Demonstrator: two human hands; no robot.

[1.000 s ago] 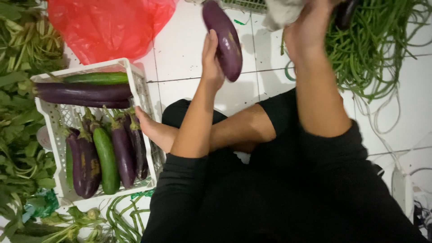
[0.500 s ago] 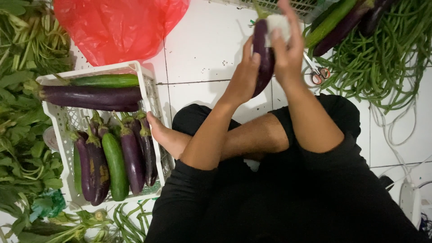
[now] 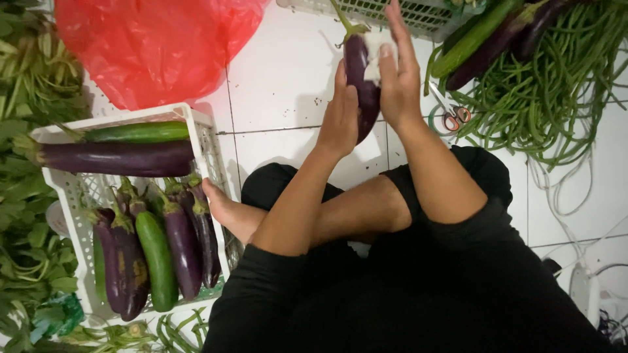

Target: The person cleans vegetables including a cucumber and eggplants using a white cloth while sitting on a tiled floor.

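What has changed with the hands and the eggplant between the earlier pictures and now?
A second ago the left hand alone held the eggplant up, and the right hand was raised apart with a white cloth. The right hand has since come down and presses the cloth on the eggplant, which both hands now hold, stem up. The white crate of vegetables and the red bag stayed in place.
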